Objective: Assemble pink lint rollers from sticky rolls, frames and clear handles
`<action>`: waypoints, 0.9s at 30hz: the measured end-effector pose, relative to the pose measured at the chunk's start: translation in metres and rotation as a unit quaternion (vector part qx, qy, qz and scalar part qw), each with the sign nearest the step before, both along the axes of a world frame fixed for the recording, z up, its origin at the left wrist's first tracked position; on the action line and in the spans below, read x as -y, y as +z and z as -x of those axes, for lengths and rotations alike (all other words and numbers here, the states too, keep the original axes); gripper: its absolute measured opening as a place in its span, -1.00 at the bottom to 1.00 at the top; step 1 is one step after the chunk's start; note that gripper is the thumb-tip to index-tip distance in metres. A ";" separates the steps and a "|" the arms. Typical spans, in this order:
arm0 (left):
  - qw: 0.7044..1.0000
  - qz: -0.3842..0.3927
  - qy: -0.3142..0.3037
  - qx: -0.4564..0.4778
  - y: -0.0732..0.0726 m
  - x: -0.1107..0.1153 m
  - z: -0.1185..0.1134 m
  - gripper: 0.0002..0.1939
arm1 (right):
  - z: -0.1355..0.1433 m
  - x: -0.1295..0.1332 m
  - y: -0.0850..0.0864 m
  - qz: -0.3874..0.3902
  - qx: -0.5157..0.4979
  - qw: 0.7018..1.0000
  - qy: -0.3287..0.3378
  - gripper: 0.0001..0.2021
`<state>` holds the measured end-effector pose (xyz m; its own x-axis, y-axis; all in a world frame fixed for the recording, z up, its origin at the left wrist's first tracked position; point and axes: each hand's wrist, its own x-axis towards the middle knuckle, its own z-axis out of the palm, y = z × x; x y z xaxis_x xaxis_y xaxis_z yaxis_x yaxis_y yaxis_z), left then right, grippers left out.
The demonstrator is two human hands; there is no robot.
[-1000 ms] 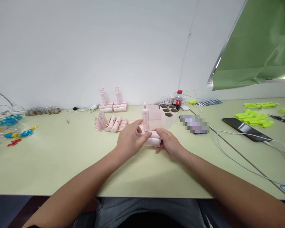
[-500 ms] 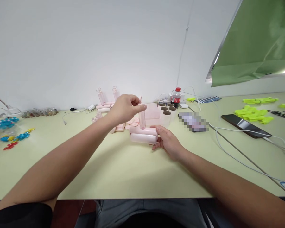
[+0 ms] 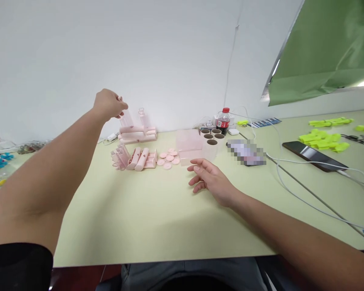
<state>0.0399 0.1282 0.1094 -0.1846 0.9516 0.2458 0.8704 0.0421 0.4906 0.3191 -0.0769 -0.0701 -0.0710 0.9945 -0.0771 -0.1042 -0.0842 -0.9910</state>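
Note:
My left hand (image 3: 111,105) reaches to the wall, its fingers pinched at the top of an upright pale pink handle (image 3: 126,118). That handle belongs to a pink lint roller (image 3: 130,137), lying against similar ones; the grip is partly hidden. A second upright handle (image 3: 143,118) with a looped top stands to its right. My right hand (image 3: 212,180) hovers over the table with fingers apart, holding nothing. Nearest it is a translucent pink block-shaped stack (image 3: 189,141). Pink round discs (image 3: 168,157), pink half-shell cases (image 3: 141,158) and clear pink handles (image 3: 119,157) lie between the hands.
White rolls with brown cores (image 3: 212,142) stand beside a cola bottle (image 3: 223,122). Two phones (image 3: 245,152) and loose white cables lie at right, with yellow-green plastic pieces (image 3: 324,140) and scissors (image 3: 356,139). Blue and yellow parts (image 3: 0,161) lie far left.
My left hand has carried the pink lint roller from in front of me to the left, by the wall. My right hand has let go of the roller and opened.

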 end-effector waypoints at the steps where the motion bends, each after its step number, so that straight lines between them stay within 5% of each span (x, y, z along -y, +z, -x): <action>1: 1.000 -0.011 0.010 0.000 -0.008 -0.006 0.005 -0.80 | 0.000 0.000 0.000 -0.001 0.005 1.000 0.004 -0.73; 10: 0.995 0.016 0.067 -0.070 -0.064 -0.044 0.030 -0.86 | -0.002 -0.001 -0.006 0.009 0.021 1.000 0.021 -0.75; 27: 0.985 0.000 0.109 -0.137 -0.078 -0.061 0.041 -0.79 | -0.002 -0.004 -0.007 0.015 0.026 0.999 0.031 -0.77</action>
<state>-0.0014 0.1896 0.0315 -0.3109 0.8967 0.3149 0.9403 0.2421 0.2391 0.3210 -0.0727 -0.0773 -0.1274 0.9856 -0.1113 -0.0467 -0.1180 -0.9919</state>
